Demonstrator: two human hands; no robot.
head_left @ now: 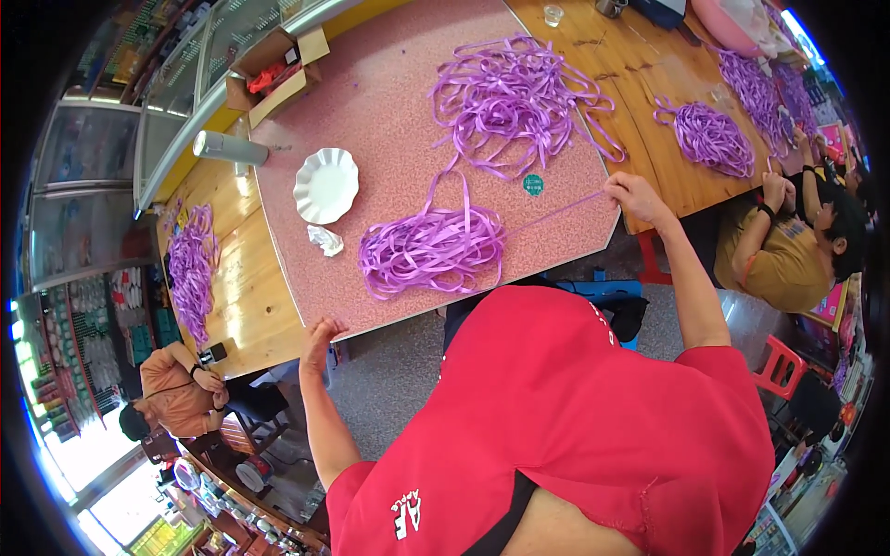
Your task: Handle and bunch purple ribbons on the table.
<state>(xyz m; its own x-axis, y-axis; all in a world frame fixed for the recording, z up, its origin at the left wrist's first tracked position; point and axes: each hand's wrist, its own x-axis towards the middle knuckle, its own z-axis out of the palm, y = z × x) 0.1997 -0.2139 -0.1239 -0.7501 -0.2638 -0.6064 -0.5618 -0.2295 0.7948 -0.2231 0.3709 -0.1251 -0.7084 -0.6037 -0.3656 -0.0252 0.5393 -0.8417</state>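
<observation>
My right hand (636, 198) is raised over the right edge of the pink tabletop (389, 120). Its closed fingers pinch a narrow purple ribbon (556, 213), which runs taut down to the left into a loose bundle of purple ribbon (431, 250) near the front edge. At the tabletop's front left, my left hand (323, 341) is closed, fingertips drawn together by the edge; what they hold, if anything, is too small to make out. Farther back lies a larger tangled ribbon heap (510, 102), joined to the bundle by a loose strand.
A white scalloped dish (326, 185), crumpled tissue (324, 241), grey flask (230, 148) and open cardboard box (287, 74) stand at the left. More ribbon heaps (712, 139) lie to both sides. People sit at the left (181, 394) and right (788, 250). A red stool (779, 367) stands right.
</observation>
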